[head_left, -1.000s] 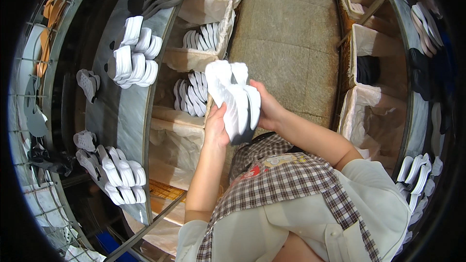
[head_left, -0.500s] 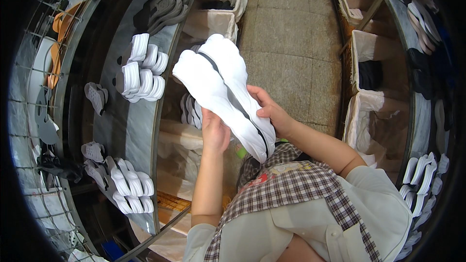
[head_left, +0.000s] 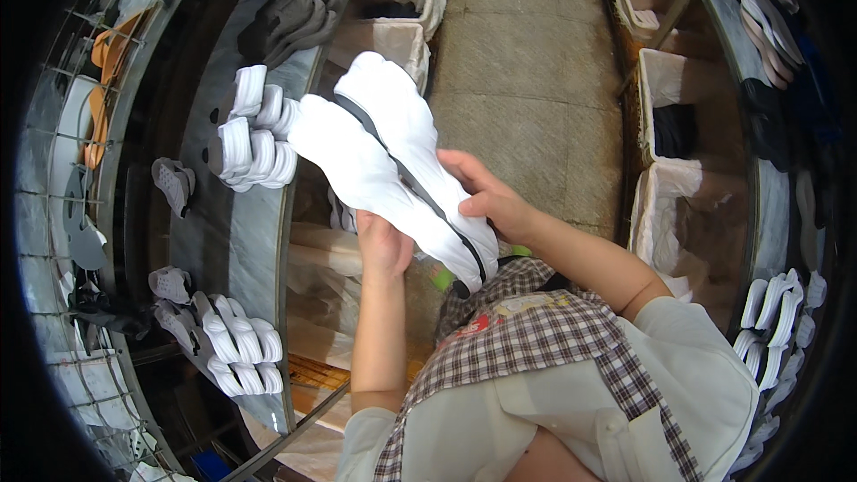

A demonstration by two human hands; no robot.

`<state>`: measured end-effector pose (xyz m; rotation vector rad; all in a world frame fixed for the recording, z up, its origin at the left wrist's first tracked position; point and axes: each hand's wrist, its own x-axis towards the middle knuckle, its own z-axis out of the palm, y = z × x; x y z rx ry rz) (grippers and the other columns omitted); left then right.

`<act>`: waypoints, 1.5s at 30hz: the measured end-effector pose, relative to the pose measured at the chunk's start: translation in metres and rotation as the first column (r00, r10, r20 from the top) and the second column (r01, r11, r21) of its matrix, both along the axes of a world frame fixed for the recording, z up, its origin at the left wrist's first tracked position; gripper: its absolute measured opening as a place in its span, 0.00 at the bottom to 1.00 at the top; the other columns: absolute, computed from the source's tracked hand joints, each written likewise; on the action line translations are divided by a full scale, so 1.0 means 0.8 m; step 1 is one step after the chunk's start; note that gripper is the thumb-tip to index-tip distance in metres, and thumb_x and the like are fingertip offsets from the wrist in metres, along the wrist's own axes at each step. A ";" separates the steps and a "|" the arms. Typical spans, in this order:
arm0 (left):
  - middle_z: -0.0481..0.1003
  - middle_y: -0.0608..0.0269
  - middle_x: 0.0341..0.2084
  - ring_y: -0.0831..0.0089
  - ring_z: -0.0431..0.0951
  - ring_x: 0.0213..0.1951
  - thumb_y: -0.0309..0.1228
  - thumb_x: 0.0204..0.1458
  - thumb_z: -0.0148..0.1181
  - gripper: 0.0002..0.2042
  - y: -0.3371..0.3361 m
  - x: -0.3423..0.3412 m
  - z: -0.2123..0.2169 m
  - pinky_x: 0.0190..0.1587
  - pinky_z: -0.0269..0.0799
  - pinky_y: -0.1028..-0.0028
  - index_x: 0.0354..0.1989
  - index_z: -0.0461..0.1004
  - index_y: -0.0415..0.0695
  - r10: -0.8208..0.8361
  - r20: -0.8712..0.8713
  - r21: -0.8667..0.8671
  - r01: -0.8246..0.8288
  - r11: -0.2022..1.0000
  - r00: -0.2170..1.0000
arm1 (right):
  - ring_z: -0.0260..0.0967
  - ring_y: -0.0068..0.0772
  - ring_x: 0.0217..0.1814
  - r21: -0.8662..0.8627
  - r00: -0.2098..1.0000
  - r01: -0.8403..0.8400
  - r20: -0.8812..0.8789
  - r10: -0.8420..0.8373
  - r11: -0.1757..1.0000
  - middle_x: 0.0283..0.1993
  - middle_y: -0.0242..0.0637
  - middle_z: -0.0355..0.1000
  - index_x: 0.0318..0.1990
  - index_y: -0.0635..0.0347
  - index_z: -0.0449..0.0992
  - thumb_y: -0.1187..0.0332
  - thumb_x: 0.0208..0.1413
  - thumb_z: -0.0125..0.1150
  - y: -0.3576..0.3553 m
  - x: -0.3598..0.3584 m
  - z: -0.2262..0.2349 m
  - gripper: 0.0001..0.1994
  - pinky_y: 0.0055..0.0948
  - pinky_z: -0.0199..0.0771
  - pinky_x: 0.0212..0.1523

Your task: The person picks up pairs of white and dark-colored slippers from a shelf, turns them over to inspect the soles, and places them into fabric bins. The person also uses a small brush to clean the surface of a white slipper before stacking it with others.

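Note:
A thick bundle of white socks lies slantwise between my hands, in two long rows side by side. A dark strip runs down the seam between the rows, and a dark tip shows at the near end. My left hand is closed on the left side of the bundle from below, its fingers partly hidden underneath. Around the right side wraps my right hand, thumb on top. The far end reaches toward stacks of folded white socks on the grey shelf at left.
Dark grey socks are piled farther up the left shelf, with more white stacks lower down. Cloth-lined baskets stand below it. Across the stone floor, more lined baskets sit beneath the right shelf.
My hands and the sock bundle have shifted slightly left. The bundle leans a little farther left, and its dark near tip now shows. Both hands keep their hold.

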<state>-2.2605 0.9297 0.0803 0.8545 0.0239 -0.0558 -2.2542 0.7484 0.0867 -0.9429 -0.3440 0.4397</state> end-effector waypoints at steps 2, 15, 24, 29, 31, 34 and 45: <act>0.68 0.60 0.51 0.68 0.68 0.53 0.23 0.54 0.52 0.19 0.002 0.000 0.002 0.56 0.64 0.68 0.56 0.62 0.40 0.036 0.002 0.032 -0.036 0.999 0.999 | 0.47 0.38 0.67 -0.179 0.994 0.016 0.109 0.004 0.984 0.64 0.43 0.52 0.64 0.62 0.54 0.62 0.48 0.61 -0.005 0.005 0.003 0.36 0.35 0.46 0.66; 0.67 0.57 0.53 0.68 0.68 0.53 0.24 0.49 0.60 0.27 0.036 -0.004 -0.027 0.55 0.64 0.69 0.58 0.59 0.38 0.097 0.196 0.475 -0.181 0.861 0.976 | 0.59 0.44 0.59 -0.562 0.937 0.069 0.321 0.140 0.824 0.56 0.48 0.62 0.58 0.63 0.61 0.62 0.42 0.70 -0.022 0.015 0.006 0.35 0.39 0.62 0.57; 0.73 0.58 0.41 0.70 0.75 0.40 0.41 0.60 0.46 0.18 -0.002 -0.004 0.039 0.43 0.74 0.73 0.49 0.67 0.38 -0.080 -0.219 -0.159 0.046 0.986 0.972 | 0.57 0.40 0.64 -0.291 0.659 0.410 0.749 -0.061 0.864 0.63 0.38 0.61 0.50 0.59 0.71 0.82 0.51 0.47 -0.012 0.051 -0.011 0.18 0.37 0.54 0.64; 0.64 0.55 0.55 0.64 0.72 0.50 0.21 0.52 0.55 0.32 0.007 -0.009 0.030 0.47 0.75 0.63 0.65 0.49 0.50 0.010 -0.207 -0.029 -0.016 0.999 0.978 | 0.57 0.31 0.63 0.046 0.979 -0.150 -0.133 0.155 0.988 0.65 0.39 0.56 0.53 0.61 0.66 0.61 0.58 0.51 -0.016 0.028 -0.010 0.19 0.33 0.59 0.61; 0.61 0.56 0.58 0.64 0.69 0.53 0.21 0.52 0.56 0.36 0.007 -0.014 0.022 0.50 0.73 0.64 0.67 0.44 0.51 0.027 -0.105 0.018 -0.026 1.000 0.994 | 0.54 0.36 0.64 0.070 0.955 -0.211 -0.197 0.221 0.975 0.66 0.44 0.51 0.59 0.57 0.57 0.53 0.53 0.58 -0.016 0.017 -0.007 0.30 0.36 0.56 0.62; 0.58 0.57 0.59 0.64 0.67 0.56 0.22 0.52 0.56 0.38 0.006 -0.017 0.015 0.52 0.72 0.65 0.67 0.41 0.53 0.043 -0.029 0.043 -0.042 0.998 0.999 | 0.49 0.40 0.67 -0.033 0.984 -0.164 -0.069 0.161 0.986 0.67 0.46 0.49 0.59 0.57 0.56 0.52 0.48 0.63 -0.014 0.005 -0.004 0.34 0.40 0.52 0.64; 0.59 0.60 0.59 0.69 0.70 0.49 0.23 0.52 0.57 0.40 0.002 -0.013 0.009 0.45 0.74 0.70 0.68 0.38 0.55 0.054 0.020 0.036 -0.055 0.998 0.998 | 0.41 0.43 0.71 0.001 0.991 -0.097 0.098 0.096 0.995 0.69 0.49 0.43 0.58 0.55 0.56 0.55 0.44 0.67 -0.011 0.001 -0.009 0.36 0.41 0.41 0.68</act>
